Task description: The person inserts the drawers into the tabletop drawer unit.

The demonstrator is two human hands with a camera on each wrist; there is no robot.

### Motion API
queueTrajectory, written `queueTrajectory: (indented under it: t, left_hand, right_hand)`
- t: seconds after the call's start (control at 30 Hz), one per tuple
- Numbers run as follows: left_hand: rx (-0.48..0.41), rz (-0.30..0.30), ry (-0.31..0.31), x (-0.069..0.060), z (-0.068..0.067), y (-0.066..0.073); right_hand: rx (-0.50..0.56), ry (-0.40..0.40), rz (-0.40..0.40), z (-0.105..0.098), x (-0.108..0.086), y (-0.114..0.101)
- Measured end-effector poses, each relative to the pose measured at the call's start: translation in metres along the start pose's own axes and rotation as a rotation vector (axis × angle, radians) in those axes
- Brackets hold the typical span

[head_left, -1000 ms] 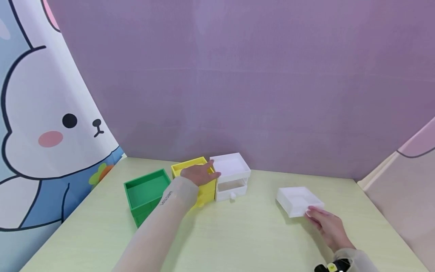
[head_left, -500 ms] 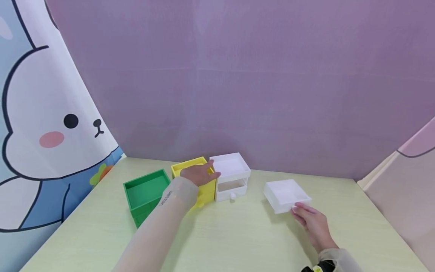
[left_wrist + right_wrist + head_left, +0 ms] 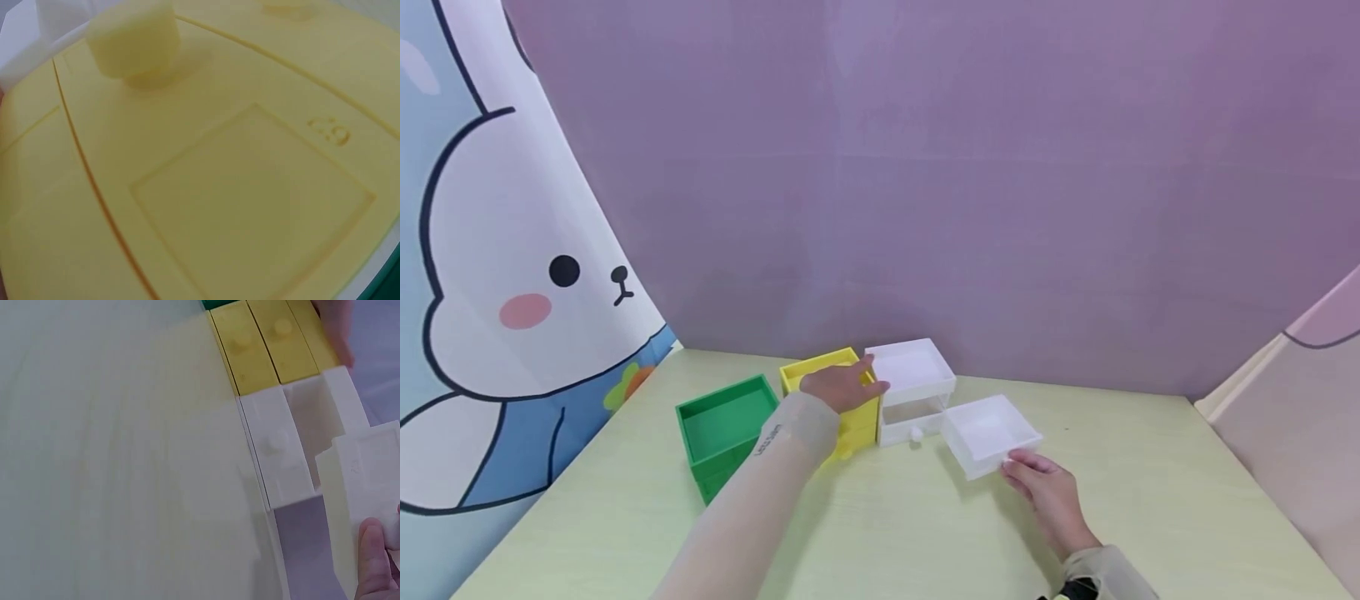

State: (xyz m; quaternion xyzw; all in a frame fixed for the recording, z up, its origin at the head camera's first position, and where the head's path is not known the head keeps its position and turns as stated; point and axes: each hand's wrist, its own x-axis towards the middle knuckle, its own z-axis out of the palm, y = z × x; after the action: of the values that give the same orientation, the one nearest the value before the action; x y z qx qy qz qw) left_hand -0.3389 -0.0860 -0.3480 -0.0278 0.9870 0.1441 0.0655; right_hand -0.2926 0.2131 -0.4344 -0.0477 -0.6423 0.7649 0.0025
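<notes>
My right hand (image 3: 1047, 497) holds a small white drawer (image 3: 990, 427) by its front, tilted above the table. The drawer's back corner lies beside or just in front of a white drawer cabinet (image 3: 912, 368), which has a gap above its lower drawer (image 3: 908, 431); whether they touch I cannot tell. In the right wrist view a thumb (image 3: 373, 550) lies against the drawer front near its knob. My left hand (image 3: 841, 387) rests over the yellow drawer cabinet (image 3: 859, 427), thumb and a finger stretched toward the white cabinet. Yellow drawer fronts and a knob (image 3: 134, 40) fill the left wrist view.
A green drawer cabinet (image 3: 727, 419) with a tray-like top stands left of the yellow one. The cabinets stand side by side on a pale table (image 3: 880, 533). A purple cloth (image 3: 1000, 208) rises behind, and a cartoon-printed cloth (image 3: 490, 208) hangs at the left.
My right hand has carried the white drawer leftward, from the right part of the table to beside the white cabinet. My left hand has stayed in place.
</notes>
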Motion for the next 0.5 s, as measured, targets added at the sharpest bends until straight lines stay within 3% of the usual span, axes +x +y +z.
queueTrajectory:
  t: [0.5]
  left_hand:
    - [0.03,0.011,-0.004,0.004,0.0,0.001]
  right_hand:
    - [-0.142,0.027,-0.03,0.03,-0.014,0.012]
